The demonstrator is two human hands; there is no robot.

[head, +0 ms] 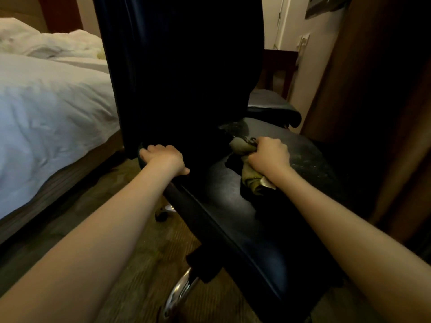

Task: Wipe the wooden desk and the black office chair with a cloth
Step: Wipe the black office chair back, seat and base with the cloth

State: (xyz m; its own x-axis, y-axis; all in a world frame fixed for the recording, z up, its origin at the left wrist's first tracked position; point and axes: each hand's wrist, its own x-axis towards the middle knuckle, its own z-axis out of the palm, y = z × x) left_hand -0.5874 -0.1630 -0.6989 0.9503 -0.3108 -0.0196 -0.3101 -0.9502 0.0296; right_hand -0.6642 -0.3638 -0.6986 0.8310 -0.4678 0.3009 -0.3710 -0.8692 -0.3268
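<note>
Bed (46, 101) with a rumpled white duvet fills the left side, pillows at the top left. Black office chair (182, 66) takes the centre, seen from its side: tall dark backrest upright, seat (245, 217) running toward the lower right. Brown wooden panel (373, 89) stands along the right edge, just beside the chair; cannot tell what furniture it belongs to. Patterned carpet floor (140, 241) lies between bed and chair.

Far armrest (272, 108) sits past the backrest, near armrest (186, 201) runs along the seat's near edge. A small dark side table (279, 66) stands against the back wall. A chrome base leg (182, 292) sticks out under the seat, with a caster (162, 215) near the bed side.

Both bare forearms reach in from the bottom. Left hand (163, 159) grips the rear end of the near armrest, fingers curled over it, thumb on the seat side. Right hand (268, 156) is clenched around a bunched olive-green cloth (249, 169) and presses it onto the seat, close to where seat meets backrest. Cloth ends poke out on both sides of the fist. Pale specks and smears show on the seat around the right hand.
</note>
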